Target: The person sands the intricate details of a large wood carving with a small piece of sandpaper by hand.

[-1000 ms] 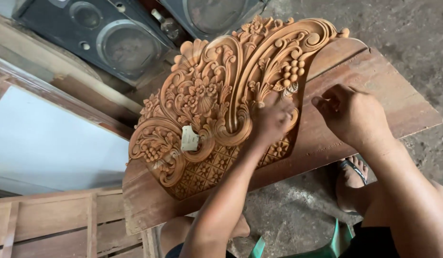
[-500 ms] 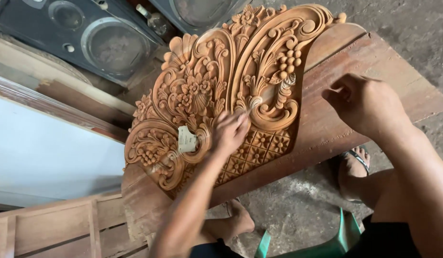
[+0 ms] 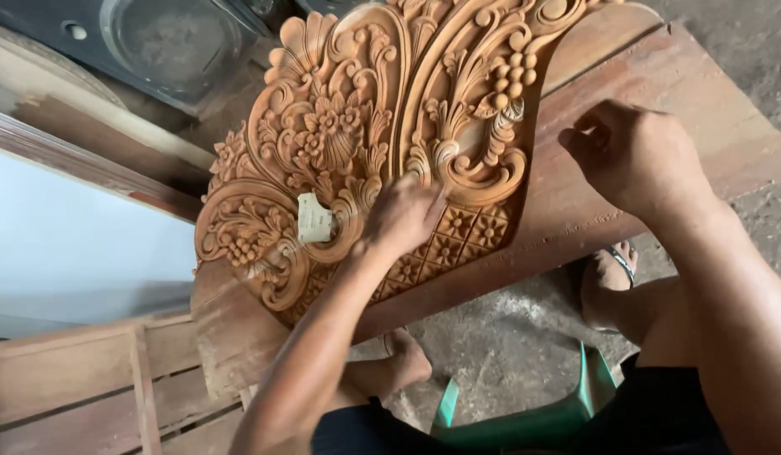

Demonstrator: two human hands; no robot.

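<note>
Plainly, we see a carved wooden panel [image 3: 382, 126] lying flat on a reddish plank [image 3: 660, 143], reaching from the near left to the far right of the scene. Its wood is pale orange-brown and matte, cut in deep relief: curling leaves, open flowers, clusters of round berries, and along its near edge a band of small squares, each holding a rosette. The outline is scalloped and fan-like.

Our left hand [image 3: 403, 215] rests on the carving at its near middle, where the scrolls meet the lattice band. Its fingers lie together, bent down against the wood; whether they pinch anything we cannot tell. Our right hand [image 3: 635, 160] sits to the right, over the plank just beside the panel's edge, with fingers curled in and the fingertips gathered; what they hold, if anything, is hidden.

A small folded scrap of pale paper [image 3: 314, 217] lies in a hollow of the carving, just left of the left hand. At far left stands a dark speaker cabinet [image 3: 154, 42] with a round cone. A pale flat sheet [image 3: 70, 236] lies to the left, and a rough slatted wooden frame [image 3: 87, 388] at near left. Below the plank we see grey concrete floor [image 3: 508, 337], a bare foot [image 3: 403, 362], a sandalled foot [image 3: 609, 274] and a green plastic stool [image 3: 525, 417].
</note>
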